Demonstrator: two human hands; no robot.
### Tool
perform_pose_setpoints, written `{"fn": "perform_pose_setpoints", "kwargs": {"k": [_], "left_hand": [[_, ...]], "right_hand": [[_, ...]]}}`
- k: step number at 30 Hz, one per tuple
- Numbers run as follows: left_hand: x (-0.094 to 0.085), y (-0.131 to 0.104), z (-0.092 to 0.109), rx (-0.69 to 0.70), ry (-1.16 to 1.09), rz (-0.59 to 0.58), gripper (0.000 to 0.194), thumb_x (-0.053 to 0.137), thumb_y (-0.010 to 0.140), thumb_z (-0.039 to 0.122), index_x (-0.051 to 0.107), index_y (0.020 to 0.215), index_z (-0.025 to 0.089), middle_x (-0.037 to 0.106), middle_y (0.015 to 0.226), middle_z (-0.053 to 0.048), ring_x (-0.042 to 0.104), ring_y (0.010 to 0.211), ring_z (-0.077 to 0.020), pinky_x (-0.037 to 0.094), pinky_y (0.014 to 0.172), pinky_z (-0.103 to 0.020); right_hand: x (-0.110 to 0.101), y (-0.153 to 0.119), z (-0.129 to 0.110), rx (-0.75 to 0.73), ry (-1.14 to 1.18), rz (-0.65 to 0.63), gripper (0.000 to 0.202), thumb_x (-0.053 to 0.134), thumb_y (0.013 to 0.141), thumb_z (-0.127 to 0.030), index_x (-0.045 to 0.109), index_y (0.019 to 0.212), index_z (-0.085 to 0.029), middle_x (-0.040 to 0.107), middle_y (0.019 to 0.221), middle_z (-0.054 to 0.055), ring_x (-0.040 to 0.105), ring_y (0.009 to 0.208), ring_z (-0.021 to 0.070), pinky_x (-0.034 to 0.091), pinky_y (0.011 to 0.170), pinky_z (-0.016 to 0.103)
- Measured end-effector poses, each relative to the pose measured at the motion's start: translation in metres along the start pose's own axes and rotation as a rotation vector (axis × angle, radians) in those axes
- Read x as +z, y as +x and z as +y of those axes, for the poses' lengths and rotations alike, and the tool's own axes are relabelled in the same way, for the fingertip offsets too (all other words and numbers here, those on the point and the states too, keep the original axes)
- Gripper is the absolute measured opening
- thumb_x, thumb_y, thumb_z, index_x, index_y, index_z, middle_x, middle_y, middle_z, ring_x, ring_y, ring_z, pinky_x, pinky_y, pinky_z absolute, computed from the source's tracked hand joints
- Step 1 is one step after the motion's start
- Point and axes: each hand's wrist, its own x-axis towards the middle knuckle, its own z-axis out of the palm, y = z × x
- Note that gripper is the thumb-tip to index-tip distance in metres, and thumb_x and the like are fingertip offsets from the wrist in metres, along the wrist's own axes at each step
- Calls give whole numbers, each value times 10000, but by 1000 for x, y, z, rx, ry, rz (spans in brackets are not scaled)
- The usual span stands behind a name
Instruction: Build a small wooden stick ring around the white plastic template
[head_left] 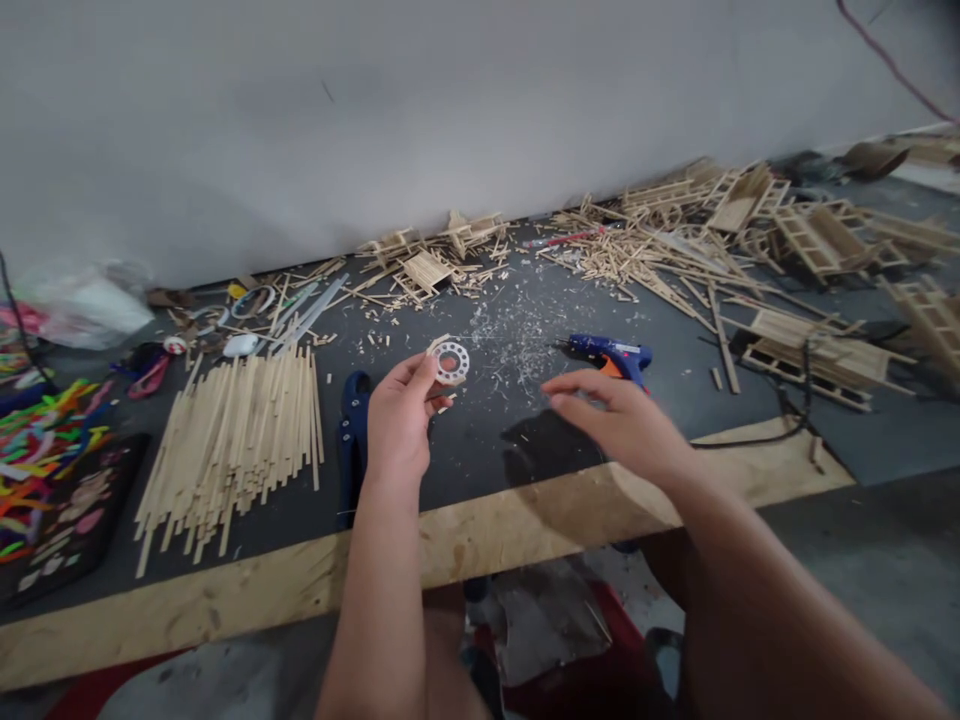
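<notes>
My left hand [405,405] is closed on a round, pale disc [451,364] with a ring of small holes and a larger hole in the middle. Small bits of wooden stick show at the disc's edge, partly hidden by my fingers. My right hand [607,408] hovers to the right, apart from the disc, its thumb and fingertips brought together; whatever may be between them is too small to make out. Just behind it a blue glue gun [611,352] with an orange trigger lies on the dark tabletop [465,450].
A dark blue cutter [354,430] and a spread of thin wooden sticks [240,430] lie left. Colourful strips [45,450] fill the far left. Glue shreds [517,330] litter the middle. Small wooden frames [821,240] are piled right; a black cord [806,390] crosses near the wooden front edge [510,520].
</notes>
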Motion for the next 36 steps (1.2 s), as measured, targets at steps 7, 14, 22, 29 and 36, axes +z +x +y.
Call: {"fn": "perform_pose_setpoints", "kwargs": {"k": [7, 14, 22, 29, 36], "left_hand": [[-4, 4, -1, 57, 22, 33, 273, 698, 667, 357, 651, 838, 150, 684, 824, -57, 604, 645, -120, 441, 485, -183], [-10, 4, -1, 59, -7, 2, 251, 686, 683, 339, 651, 844, 150, 679, 809, -50, 594, 639, -111, 444, 489, -176], [3, -6, -11, 45, 0, -55, 272, 662, 710, 343, 648, 879, 130, 680, 803, -57, 577, 575, -90, 479, 535, -196], [18, -20, -10, 132, 65, -71, 275, 630, 742, 377, 660, 914, 163, 691, 829, -51, 565, 562, -78, 479, 595, -203], [16, -21, -8, 116, -4, -75, 282, 642, 731, 372, 653, 915, 158, 688, 849, -52, 580, 588, -86, 483, 593, -210]], "right_hand": [[72, 13, -16, -160, -298, -236, 307, 499, 805, -299, 624, 1081, -249, 550, 1254, 28, 440, 1130, 268, 290, 941, 461], [103, 26, -14, -184, -393, -232, 558, 523, 770, -289, 424, 1312, -200, 338, 1428, 88, 330, 1216, 322, 310, 916, 479], [123, 30, -14, -175, -546, -115, 391, 483, 793, -267, 534, 1171, -182, 519, 1210, 123, 407, 1091, 310, 357, 855, 452], [134, 42, -15, -274, -502, -71, 292, 354, 869, -197, 565, 1062, -141, 583, 1058, 162, 503, 950, 291, 394, 751, 403], [128, 45, -5, -359, -449, -118, 230, 394, 853, -131, 585, 980, -147, 604, 1056, 114, 532, 956, 202, 392, 797, 303]]}}
